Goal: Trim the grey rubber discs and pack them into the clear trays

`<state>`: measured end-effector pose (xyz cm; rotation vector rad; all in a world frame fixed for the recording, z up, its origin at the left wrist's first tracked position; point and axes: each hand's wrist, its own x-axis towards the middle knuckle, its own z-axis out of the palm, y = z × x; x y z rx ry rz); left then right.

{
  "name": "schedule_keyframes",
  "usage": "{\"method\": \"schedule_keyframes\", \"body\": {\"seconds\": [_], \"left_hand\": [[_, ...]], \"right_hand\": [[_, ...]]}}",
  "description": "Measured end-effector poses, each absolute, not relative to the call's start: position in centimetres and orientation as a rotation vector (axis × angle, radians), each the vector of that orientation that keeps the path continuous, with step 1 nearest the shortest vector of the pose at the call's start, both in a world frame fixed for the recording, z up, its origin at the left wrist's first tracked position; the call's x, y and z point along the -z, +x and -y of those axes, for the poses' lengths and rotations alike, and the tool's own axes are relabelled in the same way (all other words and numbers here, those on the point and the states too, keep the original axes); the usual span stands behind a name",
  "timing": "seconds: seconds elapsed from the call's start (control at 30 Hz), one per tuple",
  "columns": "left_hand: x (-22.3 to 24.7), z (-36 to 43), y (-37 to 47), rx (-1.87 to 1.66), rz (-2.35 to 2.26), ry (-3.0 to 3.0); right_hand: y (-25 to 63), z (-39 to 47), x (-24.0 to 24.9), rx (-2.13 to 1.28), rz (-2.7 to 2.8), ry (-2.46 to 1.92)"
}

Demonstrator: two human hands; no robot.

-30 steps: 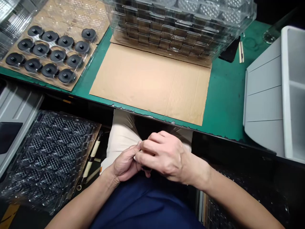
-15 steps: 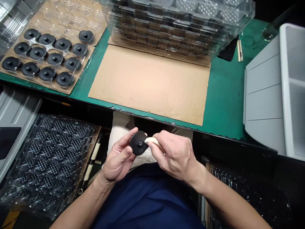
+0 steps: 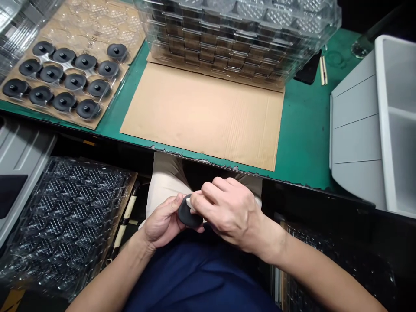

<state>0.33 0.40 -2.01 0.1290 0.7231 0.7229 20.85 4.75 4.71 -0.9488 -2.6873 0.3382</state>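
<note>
My left hand (image 3: 165, 221) grips a round black disc (image 3: 190, 216) by its rim, above my lap. The disc looks like the black parts in the tray, which have a small raised hub. My right hand (image 3: 227, 212) is closed on a small cream-white pad (image 3: 188, 202) and presses it to the disc's upper face. Most of the pad lies hidden behind the fingers, and so does the disc's hub. Several like black discs (image 3: 76, 81) sit in a clear plastic tray (image 3: 107, 26) at the upper left.
A cardboard sheet (image 3: 201, 112) lies on the green bench (image 3: 302, 138) before me. Stacked clear trays (image 3: 234, 47) stand behind it. To the right is a grey bin (image 3: 355, 121); a dark phone-like object (image 3: 307, 71) rests nearby. More clear trays (image 3: 65, 221) sit low at left.
My right hand has moved left over the disc, carrying the pad onto its upper face. The disc has dropped slightly and its hub is now covered.
</note>
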Motion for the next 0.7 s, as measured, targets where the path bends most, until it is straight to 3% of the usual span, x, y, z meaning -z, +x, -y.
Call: {"method": "schedule_keyframes", "body": {"seconds": [0.1,0.2,0.37,0.57,0.7], "left_hand": [[2.0,-0.4,0.7,-0.702,-0.693,0.076],[1.4,-0.9,1.1,-0.842,-0.727,0.090],[0.1,-1.9,1.4,-1.109,-0.880,0.313],[-0.2,-1.6,1.3,-1.153,-0.970,0.371],[-0.3,-1.6,1.2,-1.127,-0.984,0.367]], "right_hand": [[20.9,-5.4,-4.6,-0.300,2.685,-0.815],[20.7,-5.4,-4.4,-0.305,2.574,-0.957],[20.0,-3.6,-3.9,-0.652,2.232,-1.278],[19.7,-2.9,-2.8,-0.615,2.137,-1.346],[19.7,-2.9,-2.8,-0.762,2.124,-1.205]]}}
